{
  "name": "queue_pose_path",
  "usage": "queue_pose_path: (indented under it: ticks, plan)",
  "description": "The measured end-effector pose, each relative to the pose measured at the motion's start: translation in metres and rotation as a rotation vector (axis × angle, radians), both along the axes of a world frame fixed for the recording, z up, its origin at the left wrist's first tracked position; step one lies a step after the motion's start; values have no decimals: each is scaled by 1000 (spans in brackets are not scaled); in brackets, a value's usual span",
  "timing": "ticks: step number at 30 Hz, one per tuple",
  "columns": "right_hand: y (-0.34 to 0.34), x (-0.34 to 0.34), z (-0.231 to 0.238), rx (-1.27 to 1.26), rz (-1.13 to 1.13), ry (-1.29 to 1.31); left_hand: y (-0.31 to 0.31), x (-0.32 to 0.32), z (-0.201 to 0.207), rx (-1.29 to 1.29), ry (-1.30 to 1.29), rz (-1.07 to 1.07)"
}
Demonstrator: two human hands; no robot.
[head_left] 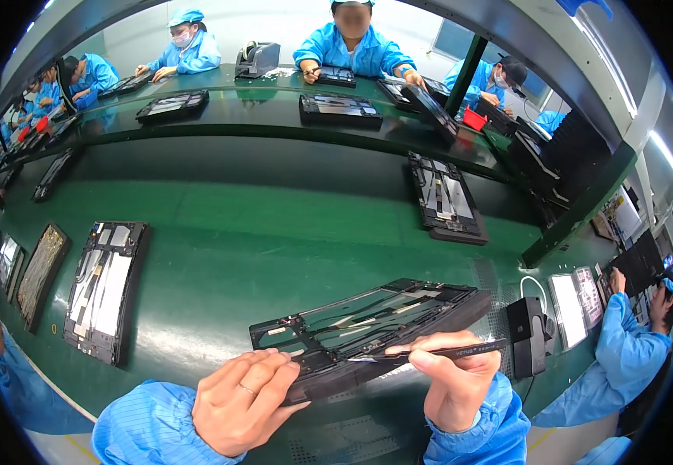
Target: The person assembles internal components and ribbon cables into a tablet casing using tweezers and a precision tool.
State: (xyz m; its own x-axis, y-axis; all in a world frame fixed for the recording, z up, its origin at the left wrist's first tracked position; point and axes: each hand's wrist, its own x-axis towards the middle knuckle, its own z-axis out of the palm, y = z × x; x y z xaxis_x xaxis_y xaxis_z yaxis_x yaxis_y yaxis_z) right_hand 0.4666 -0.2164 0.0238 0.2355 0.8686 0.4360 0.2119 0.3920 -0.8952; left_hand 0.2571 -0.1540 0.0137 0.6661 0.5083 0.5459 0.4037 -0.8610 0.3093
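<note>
An opened tablet-like device in a black frame lies tilted on the green bench in front of me, its strips and cables showing inside. My left hand grips its near left corner, with the fingers over the top edge and the thumb along the side. In my right hand is a pair of black tweezers, pinched between thumb and fingers. The tweezer tips point left and reach the near edge of the device, close to my left fingertips. Whether the tips hold anything is too small to tell.
Similar opened devices lie on the green bench, one at left and one at far right. A black box-shaped unit and a white-lined tray stand right. Behind, a raised shelf crosses; co-workers in blue sit around.
</note>
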Motion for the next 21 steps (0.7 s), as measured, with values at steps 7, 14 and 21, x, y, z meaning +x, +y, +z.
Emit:
queue_pose_path:
  ticks: [7, 14, 21]
  plan:
    - [-4, 6, 6, -37, 73, 34, -3, 4, 3, -19, -20, -10]
    - [-4, 15, 10, 57, -92, 415, 5, 9, 1, 157, 57, -77]
    - [-17, 53, -5, 26, -322, 368, 50, 11, 35, 436, 159, 64]
